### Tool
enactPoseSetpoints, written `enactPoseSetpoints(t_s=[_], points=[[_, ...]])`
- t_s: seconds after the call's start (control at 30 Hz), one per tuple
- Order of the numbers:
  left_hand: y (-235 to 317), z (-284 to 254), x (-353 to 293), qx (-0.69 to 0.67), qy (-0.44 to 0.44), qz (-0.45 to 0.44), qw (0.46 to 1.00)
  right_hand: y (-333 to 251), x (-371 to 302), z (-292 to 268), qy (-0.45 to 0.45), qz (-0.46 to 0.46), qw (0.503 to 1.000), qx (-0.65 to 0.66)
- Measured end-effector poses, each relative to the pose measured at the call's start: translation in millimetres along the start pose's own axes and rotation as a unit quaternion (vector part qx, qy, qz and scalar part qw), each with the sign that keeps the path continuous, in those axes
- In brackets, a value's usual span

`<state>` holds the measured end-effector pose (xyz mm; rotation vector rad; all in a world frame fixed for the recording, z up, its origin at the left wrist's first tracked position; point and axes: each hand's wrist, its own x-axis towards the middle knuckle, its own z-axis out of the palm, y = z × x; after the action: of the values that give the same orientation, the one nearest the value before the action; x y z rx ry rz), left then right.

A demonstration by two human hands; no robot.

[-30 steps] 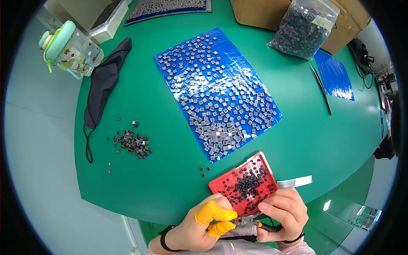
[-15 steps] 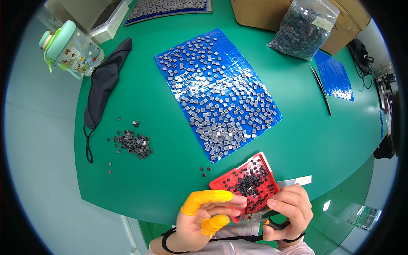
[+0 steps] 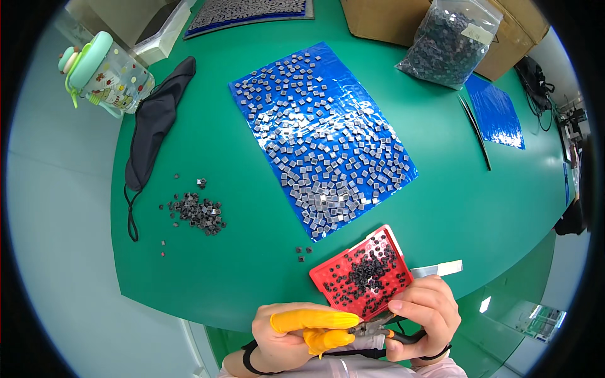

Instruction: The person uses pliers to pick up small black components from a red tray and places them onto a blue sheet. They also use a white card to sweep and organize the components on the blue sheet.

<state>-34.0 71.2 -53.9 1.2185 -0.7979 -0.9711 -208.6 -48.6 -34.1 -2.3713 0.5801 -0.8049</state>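
Note:
My right hand is closed around small pliers with black and orange handles. Their metal jaws point left toward my left hand, which wears yellow finger covers on thumb and forefinger. Those two fingertips are pinched together at the jaws; a tiny dark bit shows there, too small to make out. Just beyond the hands is a red tray with many small black pieces heaped and scattered in it. The near edge of the tray is partly hidden by my hands and the pliers.
A blue sheet covered with small square metallic pieces lies mid-table. Left are a pile of dark parts, a black pouch and a water bottle. Tweezers, a filled plastic bag and a cardboard box sit right.
My left hand has moved down from over the tray's near edge to the jaws of the pliers. Its spread fingers have closed into a pinch. My right hand still grips the pliers.

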Motion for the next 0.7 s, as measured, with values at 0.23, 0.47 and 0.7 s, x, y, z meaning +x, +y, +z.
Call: enactPoseSetpoints(t_s=[0.23, 0.47, 0.7], points=[[2.5, -2.8, 0.6, -0.286, 0.012, -0.122, 0.950, 3.7, -2.0, -7.9, 0.059, 0.024, 0.995, -0.075], [5.9, -2.5, 1.8, -0.262, 0.026, -0.117, 0.958, 7.0, 6.6, -15.6, -0.039, 0.041, 0.984, -0.170], [5.5, -3.3, 1.3, -0.033, -0.011, -0.067, 0.997, 29.8, 7.2, -32.4, 0.069, 0.169, 0.952, -0.247]])
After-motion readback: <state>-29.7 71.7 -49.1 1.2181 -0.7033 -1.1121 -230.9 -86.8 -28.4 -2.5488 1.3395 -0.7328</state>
